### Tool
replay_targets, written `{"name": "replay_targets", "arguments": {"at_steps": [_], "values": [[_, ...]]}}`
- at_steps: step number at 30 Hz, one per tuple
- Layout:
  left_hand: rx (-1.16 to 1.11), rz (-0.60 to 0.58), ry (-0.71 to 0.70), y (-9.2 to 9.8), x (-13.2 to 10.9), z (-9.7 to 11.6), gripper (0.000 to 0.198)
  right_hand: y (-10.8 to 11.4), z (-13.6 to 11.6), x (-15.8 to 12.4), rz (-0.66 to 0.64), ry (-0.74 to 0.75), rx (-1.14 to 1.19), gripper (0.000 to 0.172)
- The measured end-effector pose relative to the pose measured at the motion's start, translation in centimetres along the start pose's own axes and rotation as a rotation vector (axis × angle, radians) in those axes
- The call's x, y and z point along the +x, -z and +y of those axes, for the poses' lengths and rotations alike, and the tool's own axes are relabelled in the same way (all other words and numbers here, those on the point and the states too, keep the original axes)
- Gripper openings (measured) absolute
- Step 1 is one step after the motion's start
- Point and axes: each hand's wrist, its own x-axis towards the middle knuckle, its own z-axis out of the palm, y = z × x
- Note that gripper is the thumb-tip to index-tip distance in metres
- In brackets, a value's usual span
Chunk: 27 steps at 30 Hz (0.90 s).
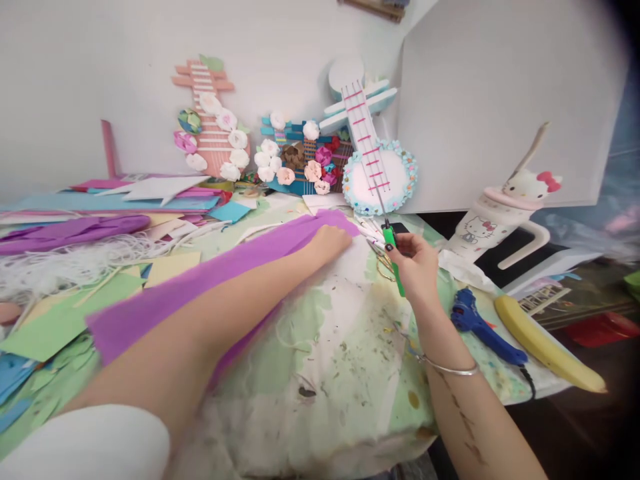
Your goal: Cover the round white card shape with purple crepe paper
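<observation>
A long strip of purple crepe paper (pixel 195 287) lies slantwise across the table, partly hidden under my left forearm. My left hand (pixel 329 245) is closed at its far end, its fingers curled on the paper. In my right hand (pixel 420 263) is a slim green craft knife (pixel 393 257), its thin dark tip pointing up and away. The fingers wrap around its body, thumb on the near side. Scissors with gold-coloured handles (pixel 384 267) lie just left of the knife, partly hidden.
Coloured paper sheets (pixel 100 200) and white shredded strips (pixel 65 267) pile up at left. Flower-decorated paper guitars (pixel 367 147) lean on the wall. At right are a blue glue gun (pixel 485 327), a banana (pixel 547 343) and a cat-decorated tumbler (pixel 487 223) near the table edge.
</observation>
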Motion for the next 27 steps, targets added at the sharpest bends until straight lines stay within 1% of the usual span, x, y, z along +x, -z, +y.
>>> {"name": "replay_targets", "arguments": {"at_steps": [1, 4, 5, 7, 9, 11, 12, 14, 15, 16, 18, 21, 24, 27], "values": [[-0.016, 0.016, -0.001, 0.1, 0.7, 0.6, 0.033, 0.1, 0.0, 0.0, 0.019, -0.012, 0.011, 0.018], [-0.068, 0.069, 0.021, 0.3, 1.9, 2.2, 0.056, 0.2, -0.2, 0.0, 0.029, -0.089, 0.112, 0.022], [-0.082, 0.084, 0.043, 0.3, 2.0, 2.4, 0.058, 0.2, -0.3, 0.0, 0.022, -0.114, 0.152, 0.024], [-0.104, 0.100, 0.110, 0.3, 1.5, 1.9, 0.052, 0.1, -0.3, -0.1, 0.016, -0.133, 0.181, 0.025], [-0.109, 0.101, 0.200, 0.2, 0.1, -0.1, 0.046, 0.0, -0.2, -0.2, 0.020, -0.105, 0.135, 0.023], [-0.092, 0.093, 0.314, 0.2, -2.0, -3.0, 0.046, -0.1, 0.0, -0.2, 0.013, -0.077, 0.094, 0.021], [-0.079, 0.079, 0.380, 0.2, -3.2, -4.7, 0.054, -0.2, 0.1, -0.2, 0.004, -0.071, 0.092, 0.020], [-0.062, 0.025, 0.521, 0.1, -5.5, -7.8, 0.077, -0.4, 0.2, -0.2, -0.016, -0.067, 0.105, 0.020], [-0.066, -0.015, 0.574, 0.0, -6.3, -9.1, 0.082, -0.5, 0.2, -0.3, -0.026, -0.064, 0.109, 0.020], [-0.084, -0.059, 0.596, -0.1, -7.0, -10.2, 0.083, -0.6, 0.1, -0.3, -0.033, -0.059, 0.107, 0.021], [-0.130, -0.129, 0.602, -0.3, -7.5, -11.5, 0.076, -0.7, -0.1, -0.4, -0.049, -0.052, 0.092, 0.021], [-0.200, -0.179, 0.567, -0.6, -7.0, -12.2, 0.055, -0.7, -0.3, -0.6, -0.065, -0.053, 0.070, 0.021], [-0.257, -0.160, 0.507, -0.7, -6.7, -12.3, 0.037, -0.6, -0.2, -0.5, -0.050, -0.045, 0.050, 0.022], [-0.304, -0.094, 0.414, -0.1, -7.3, -12.6, 0.031, -0.6, 0.1, -0.4, -0.026, -0.022, 0.008, 0.023]]}}
